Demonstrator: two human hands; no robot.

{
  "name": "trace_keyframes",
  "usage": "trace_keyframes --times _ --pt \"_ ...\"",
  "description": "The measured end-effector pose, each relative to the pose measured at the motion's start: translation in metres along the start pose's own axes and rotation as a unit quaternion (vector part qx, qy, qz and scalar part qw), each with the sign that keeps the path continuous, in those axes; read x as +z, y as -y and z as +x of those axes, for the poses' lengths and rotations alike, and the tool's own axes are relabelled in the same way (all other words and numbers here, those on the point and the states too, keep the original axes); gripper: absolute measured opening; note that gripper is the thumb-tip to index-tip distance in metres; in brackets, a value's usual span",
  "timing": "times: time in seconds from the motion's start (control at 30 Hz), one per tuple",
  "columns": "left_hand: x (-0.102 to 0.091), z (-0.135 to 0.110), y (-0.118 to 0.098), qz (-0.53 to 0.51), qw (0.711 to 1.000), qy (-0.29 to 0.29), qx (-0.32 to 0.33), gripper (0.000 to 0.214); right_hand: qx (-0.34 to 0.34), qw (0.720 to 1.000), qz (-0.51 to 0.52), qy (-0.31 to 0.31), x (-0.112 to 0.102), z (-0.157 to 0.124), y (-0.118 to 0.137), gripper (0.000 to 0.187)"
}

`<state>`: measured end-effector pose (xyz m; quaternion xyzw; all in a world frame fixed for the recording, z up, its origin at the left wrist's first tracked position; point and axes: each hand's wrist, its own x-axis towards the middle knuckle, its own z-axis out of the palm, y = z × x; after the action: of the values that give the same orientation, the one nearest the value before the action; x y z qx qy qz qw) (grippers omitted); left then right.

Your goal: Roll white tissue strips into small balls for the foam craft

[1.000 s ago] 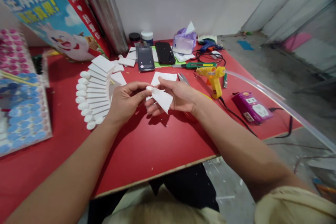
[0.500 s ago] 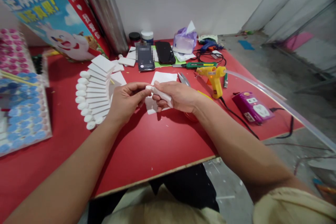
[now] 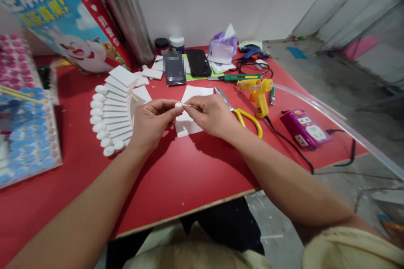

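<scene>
My left hand (image 3: 154, 119) pinches the small rolled end of a white strip (image 3: 179, 105) between thumb and fingertips. From the other side my right hand (image 3: 210, 113) is closed on the flat tail of the same strip, seen almost edge-on between the hands. Below them lies a white sheet (image 3: 186, 129) on the red table. Left of my left hand, several white strips with rolled ends (image 3: 98, 111) are fanned out in a curve. Scissors with yellow handles (image 3: 259, 124) rest open just beyond my right hand.
A yellow glue gun (image 3: 260, 94) with a long clear stick stands to the right, near a purple power socket (image 3: 304, 130) and its cable. Two phones (image 3: 198, 63), a green cutter (image 3: 243, 77) and a tissue pack (image 3: 222, 48) lie behind. A steel flask (image 3: 129, 21) stands back left.
My right hand has turned over, palm down, and its fingers have shifted along the strip, which now shows edge-on. The scissors' yellow handles have come into view. My left hand stays nearly in place.
</scene>
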<state>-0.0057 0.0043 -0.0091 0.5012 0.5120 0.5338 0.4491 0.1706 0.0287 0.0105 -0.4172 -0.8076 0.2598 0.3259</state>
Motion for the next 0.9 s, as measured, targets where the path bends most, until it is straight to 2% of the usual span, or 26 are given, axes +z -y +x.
trace_keyframes --times 0.07,0.17,0.4,0.6,0.7,0.8,0.9 --pt "0.002 -0.001 -0.003 0.002 1.0 -0.01 0.003 0.02 -0.032 0.999 -0.034 -0.001 0.0 -0.002 0.0 0.027" --pt "0.002 -0.002 -0.004 -0.007 1.0 -0.007 0.001 0.02 -0.067 0.997 -0.033 0.031 -0.004 -0.003 0.0 0.027" --pt "-0.002 0.0 -0.001 -0.028 0.999 0.035 0.018 0.024 -0.086 0.994 -0.005 0.071 -0.011 -0.002 0.0 0.028" --pt "0.0 -0.003 -0.007 -0.011 1.0 0.028 -0.003 0.028 -0.094 0.994 -0.041 0.048 -0.007 0.0 -0.003 0.032" --pt "0.0 -0.004 -0.006 0.007 1.0 0.018 -0.006 0.023 -0.085 0.995 -0.041 0.041 -0.005 0.0 -0.004 0.033" --pt "0.0 -0.004 0.001 0.002 1.0 0.03 0.008 0.027 -0.072 0.997 -0.035 0.019 -0.002 -0.001 -0.004 0.033" --pt "-0.001 -0.001 0.007 0.008 0.997 0.061 0.051 0.028 -0.055 0.998 -0.014 -0.004 -0.001 -0.001 -0.003 0.034"
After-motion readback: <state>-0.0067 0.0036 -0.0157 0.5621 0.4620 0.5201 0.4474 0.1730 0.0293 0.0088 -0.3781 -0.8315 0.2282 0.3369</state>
